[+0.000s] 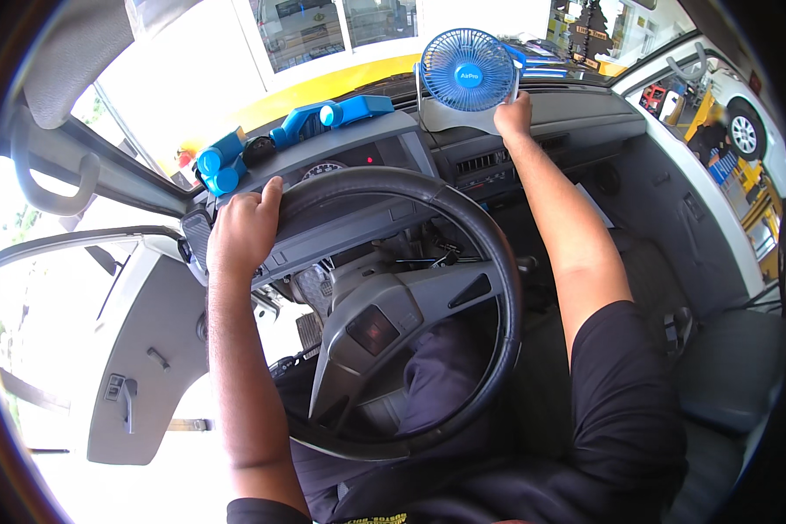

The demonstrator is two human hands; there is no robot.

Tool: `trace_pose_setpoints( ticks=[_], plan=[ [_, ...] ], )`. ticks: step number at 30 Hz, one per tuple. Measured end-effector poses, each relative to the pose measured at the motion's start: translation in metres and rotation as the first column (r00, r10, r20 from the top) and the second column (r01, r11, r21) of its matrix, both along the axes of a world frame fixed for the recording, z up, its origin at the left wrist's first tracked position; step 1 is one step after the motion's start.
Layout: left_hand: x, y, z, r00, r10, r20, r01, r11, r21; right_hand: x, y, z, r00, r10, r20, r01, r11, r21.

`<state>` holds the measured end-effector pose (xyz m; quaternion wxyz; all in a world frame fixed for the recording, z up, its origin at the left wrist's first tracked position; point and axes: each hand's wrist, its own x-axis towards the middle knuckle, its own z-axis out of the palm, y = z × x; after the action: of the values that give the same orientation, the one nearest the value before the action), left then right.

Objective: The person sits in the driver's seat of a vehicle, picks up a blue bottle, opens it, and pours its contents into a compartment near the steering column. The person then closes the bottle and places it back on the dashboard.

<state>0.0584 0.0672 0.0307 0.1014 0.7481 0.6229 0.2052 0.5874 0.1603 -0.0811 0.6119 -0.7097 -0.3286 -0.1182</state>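
Note:
My left hand (246, 229) is closed on the upper left of the black steering wheel (504, 288); its fingertips are hidden. With my right arm stretched forward, my right hand (513, 118) grips the right side of a small blue-and-white fan (469, 72). The fan has a round blue grille and a pale stand. It is at the top of the dashboard (576, 109), right of the instrument panel (341, 166), where a small red light shows. I cannot tell whether the fan's base is fixed.
Blue plastic holders (301, 122) line the dashboard top on the left. The driver's door (148, 358) stands open. At the right are the passenger seat (734, 371) and passenger door (686, 210). Outside, a person (712, 140) is beside a raised white car (764, 105).

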Motion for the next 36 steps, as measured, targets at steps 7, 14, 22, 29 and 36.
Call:
trace_pose_setpoints(
  ticks=[7,14,22,29,36],
  plan=[
    [0.002,-0.003,0.003,0.999,0.033,0.011,-0.033,0.999,-0.022,-0.008,0.004,-0.002,0.997,-0.038,0.062,0.038,0.999,-0.002],
    [0.002,-0.005,0.004,0.999,0.038,0.019,-0.038,0.999,-0.005,-0.007,0.003,0.001,0.997,0.06,0.037,-0.056,0.993,-0.105],
    [0.003,-0.004,0.003,0.998,0.052,0.02,-0.052,0.998,-0.031,0.011,0.01,-0.015,0.989,0.136,-0.054,-0.139,0.989,-0.041],
    [0.002,0.0,0.0,1.0,0.005,0.017,-0.005,1.0,0.006,-0.036,-0.028,-0.008,0.997,-0.081,0.009,0.069,0.905,0.42],
    [0.001,0.007,-0.003,0.983,-0.143,-0.112,0.155,0.983,0.098,-0.208,-0.135,0.088,0.471,0.876,0.101,-0.869,0.48,-0.122]
  ],
)
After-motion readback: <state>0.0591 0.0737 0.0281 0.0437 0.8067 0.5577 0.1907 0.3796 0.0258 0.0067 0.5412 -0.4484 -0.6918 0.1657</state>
